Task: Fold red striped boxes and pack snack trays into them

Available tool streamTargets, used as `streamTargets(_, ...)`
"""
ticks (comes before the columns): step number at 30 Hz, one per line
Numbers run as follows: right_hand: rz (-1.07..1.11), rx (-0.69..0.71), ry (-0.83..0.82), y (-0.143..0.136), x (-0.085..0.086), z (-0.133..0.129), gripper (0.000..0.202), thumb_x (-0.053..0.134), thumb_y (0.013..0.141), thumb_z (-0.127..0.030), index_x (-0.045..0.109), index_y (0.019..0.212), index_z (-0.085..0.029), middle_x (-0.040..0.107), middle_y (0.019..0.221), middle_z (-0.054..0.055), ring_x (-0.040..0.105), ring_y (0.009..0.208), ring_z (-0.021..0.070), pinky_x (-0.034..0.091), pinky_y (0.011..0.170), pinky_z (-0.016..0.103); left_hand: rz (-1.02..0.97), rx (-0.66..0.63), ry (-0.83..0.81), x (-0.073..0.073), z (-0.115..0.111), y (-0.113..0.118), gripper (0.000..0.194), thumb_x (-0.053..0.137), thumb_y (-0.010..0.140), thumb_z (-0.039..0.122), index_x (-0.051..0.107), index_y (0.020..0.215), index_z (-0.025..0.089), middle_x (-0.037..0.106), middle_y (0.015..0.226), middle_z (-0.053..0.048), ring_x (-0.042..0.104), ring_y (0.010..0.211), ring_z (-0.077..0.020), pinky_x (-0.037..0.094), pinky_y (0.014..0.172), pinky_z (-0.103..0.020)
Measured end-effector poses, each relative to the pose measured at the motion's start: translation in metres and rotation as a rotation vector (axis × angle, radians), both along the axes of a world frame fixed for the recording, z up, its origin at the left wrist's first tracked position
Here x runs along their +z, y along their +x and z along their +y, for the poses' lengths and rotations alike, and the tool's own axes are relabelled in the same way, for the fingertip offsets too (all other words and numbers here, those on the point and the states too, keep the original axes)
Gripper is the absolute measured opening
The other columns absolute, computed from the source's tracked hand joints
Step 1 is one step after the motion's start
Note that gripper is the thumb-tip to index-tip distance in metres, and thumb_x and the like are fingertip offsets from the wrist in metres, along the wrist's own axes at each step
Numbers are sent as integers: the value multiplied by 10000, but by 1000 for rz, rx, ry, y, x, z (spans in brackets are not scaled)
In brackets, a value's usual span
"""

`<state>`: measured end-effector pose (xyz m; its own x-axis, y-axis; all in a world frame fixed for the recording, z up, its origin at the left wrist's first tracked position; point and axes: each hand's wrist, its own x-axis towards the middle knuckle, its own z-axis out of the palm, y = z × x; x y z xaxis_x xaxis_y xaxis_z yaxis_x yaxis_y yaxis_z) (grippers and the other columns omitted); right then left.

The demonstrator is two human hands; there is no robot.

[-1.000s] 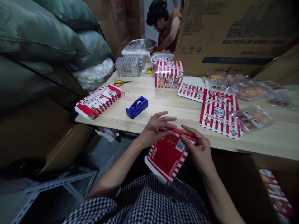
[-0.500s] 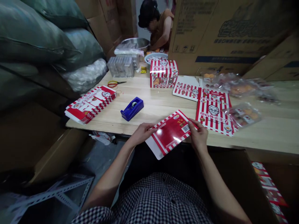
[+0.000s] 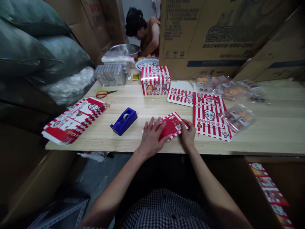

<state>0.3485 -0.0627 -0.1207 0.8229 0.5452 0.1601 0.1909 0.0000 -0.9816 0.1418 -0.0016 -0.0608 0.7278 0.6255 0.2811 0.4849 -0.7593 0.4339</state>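
Note:
A red and white printed card (image 3: 172, 122) lies at the table's front edge between my hands. My left hand (image 3: 152, 136) rests flat on its left part, fingers spread. My right hand (image 3: 188, 133) pinches the card's right end. To the left is a blue tape dispenser (image 3: 124, 121), and farther left a stack of folded red and white cards (image 3: 75, 119). Right of my hands lie striped flat cartons (image 3: 209, 116). Behind them all stands an assembled striped box (image 3: 156, 81).
Scissors (image 3: 102, 93) and clear plastic cases (image 3: 111, 75) are at the back left. Bagged food packs (image 3: 240, 117) lie on the right. A large cardboard box (image 3: 181, 38) stands behind the table (image 3: 269, 133). A person (image 3: 152, 35) bends over beyond a metal bowl (image 3: 127, 48).
The card has come from above my lap onto the table's front part. My left hand has opened and now lies flat on it. The view has shifted, moving the table items leftward.

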Motion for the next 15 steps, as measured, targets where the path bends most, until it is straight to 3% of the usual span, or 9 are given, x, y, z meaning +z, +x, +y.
streamTargets(3,13,2,-23,2,-2,3,423,633,832,-456,710,1073,-117,740,1072,130,671,1000,259,509,940,415,118,-94,24,-17,-7,12,587,481,975,484,398,1520,279,302,1633,-69,80,1543,-339,62,1225,-597)
streamTargets(8,-8,25,-25,-1,11,-3,386,666,792,-417,723,1036,-122,764,980,114,704,887,245,566,829,390,186,-99,71,-37,0,13,558,422,1005,445,372,1533,271,305,1629,-76,132,1537,-332,103,1224,-601)
streamTargets(12,-122,-61,-36,8,35,-28,356,673,794,-377,730,1066,-155,759,1058,107,701,968,239,556,882,388,182,-101,137,-37,8,15,526,445,995,412,430,1503,275,349,1609,-83,169,1528,-339,130,1216,-612)
streamTargets(15,-189,-216,-97,47,60,-57,395,587,867,-385,685,1167,-147,717,1174,123,652,1114,249,511,974,412,118,-88,179,-27,1,18,555,486,977,401,420,1510,261,336,1611,-112,134,1530,-371,110,1196,-657)
